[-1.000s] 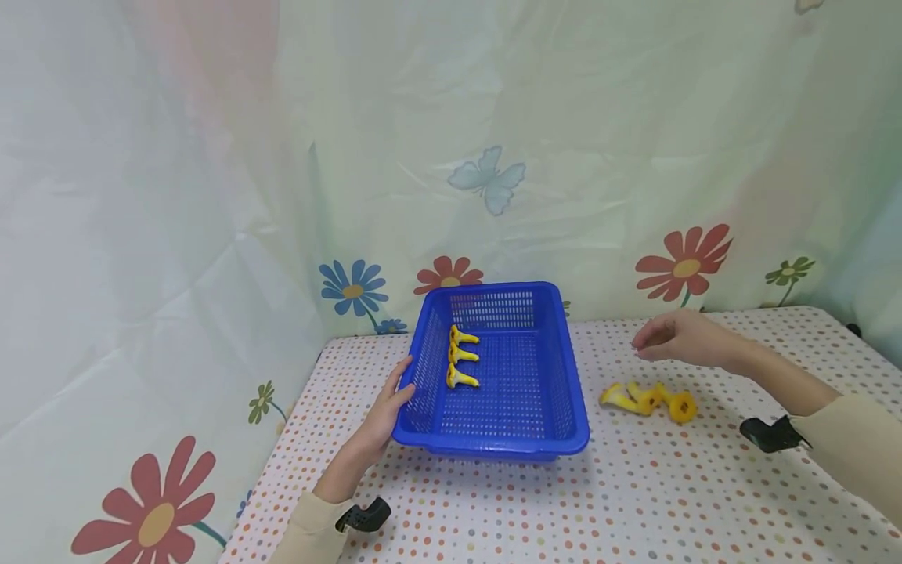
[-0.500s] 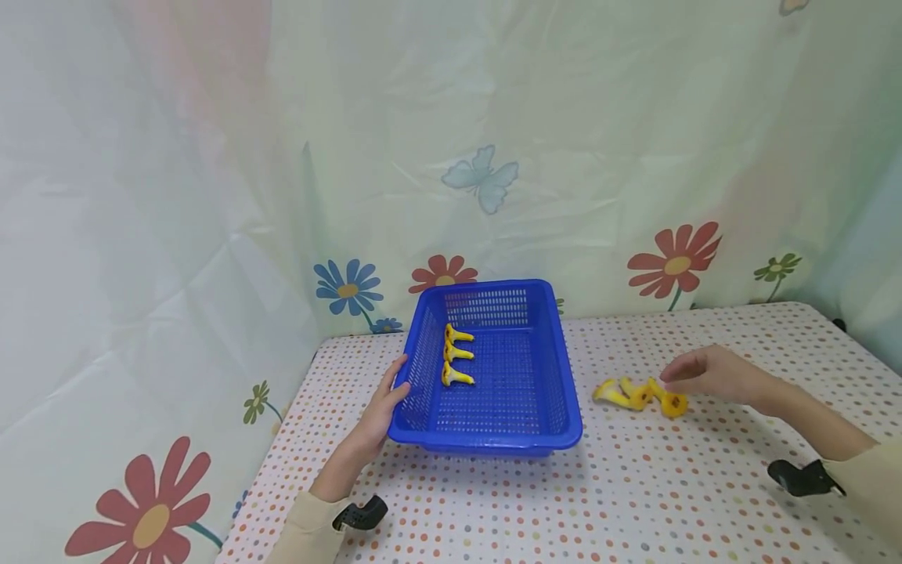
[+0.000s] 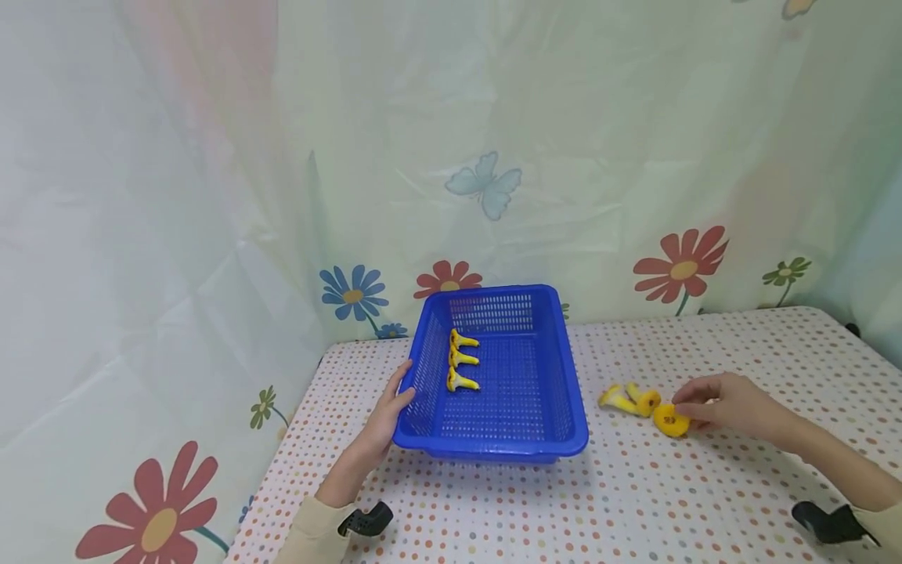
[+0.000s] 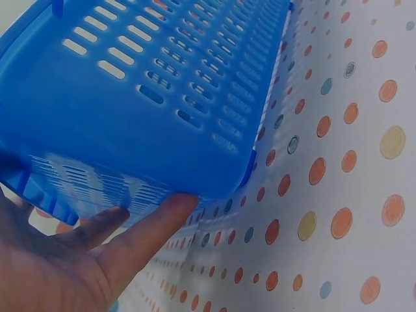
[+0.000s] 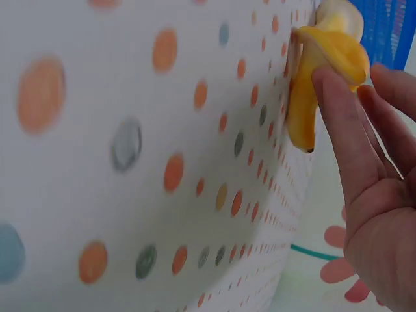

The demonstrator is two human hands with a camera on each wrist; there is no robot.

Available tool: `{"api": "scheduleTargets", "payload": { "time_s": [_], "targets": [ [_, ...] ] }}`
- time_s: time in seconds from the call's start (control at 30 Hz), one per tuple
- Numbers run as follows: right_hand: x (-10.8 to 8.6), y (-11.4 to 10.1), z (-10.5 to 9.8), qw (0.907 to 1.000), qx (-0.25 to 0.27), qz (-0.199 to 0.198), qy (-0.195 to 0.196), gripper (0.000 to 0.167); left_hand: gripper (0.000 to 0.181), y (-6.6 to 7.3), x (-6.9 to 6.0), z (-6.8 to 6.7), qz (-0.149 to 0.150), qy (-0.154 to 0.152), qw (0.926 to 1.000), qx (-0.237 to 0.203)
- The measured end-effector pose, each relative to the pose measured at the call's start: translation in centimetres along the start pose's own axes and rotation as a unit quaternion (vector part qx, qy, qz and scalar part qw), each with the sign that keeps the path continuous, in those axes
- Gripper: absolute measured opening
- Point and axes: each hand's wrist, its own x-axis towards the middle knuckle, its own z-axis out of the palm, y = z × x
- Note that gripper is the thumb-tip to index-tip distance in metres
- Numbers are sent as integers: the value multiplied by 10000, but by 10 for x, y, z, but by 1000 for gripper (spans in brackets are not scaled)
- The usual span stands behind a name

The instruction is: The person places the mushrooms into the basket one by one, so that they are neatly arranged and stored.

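A blue perforated basket (image 3: 493, 447) stands on the dotted cloth with several yellow mushrooms (image 3: 463, 381) lined up inside, near its left wall. My left hand (image 3: 380, 419) rests against the basket's left side. In the left wrist view its fairly straight fingers (image 4: 153, 227) touch the blue wall (image 4: 97, 117). Right of the basket, my right hand (image 3: 743, 407) pinches a yellow mushroom (image 3: 671, 421) at its right side. The right wrist view shows the thumb and fingertips of this hand (image 5: 383, 214) at the mushroom's cap (image 5: 341, 52), its stem hanging past them.
Other yellow mushrooms (image 3: 618, 399) lie close together on the cloth (image 3: 521, 517), between the basket and my right hand. Behind the table hangs a pale curtain (image 3: 585, 157) with printed flowers and a butterfly.
My right hand has come down to the rightmost loose mushroom, which has shifted and turned slightly. My left hand has stayed at the basket's left side.
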Motion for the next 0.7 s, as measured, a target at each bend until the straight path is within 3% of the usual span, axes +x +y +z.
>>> {"api": "scheduleTargets", "payload": {
  "time_s": [0.13,0.33,0.47,0.6,0.7],
  "targets": [
    [-6,-6,4,9977,445,122,-500,32,57,1,0,0,3,-20,10000,-73],
    [-10,-7,6,9918,710,-147,-1049,35,56,2,0,0,122,-36,9999,-93],
    [-11,-8,11,9934,203,-655,-924,36,56,0,-1,0,128,-62,9999,-59],
    [-10,-11,15,9891,-434,-1215,-714,32,56,-1,-2,-1,110,-38,9999,-40],
    [-6,-11,17,9862,-499,-1364,-793,32,56,1,-2,0,135,-22,9999,-26]
  ]
}}
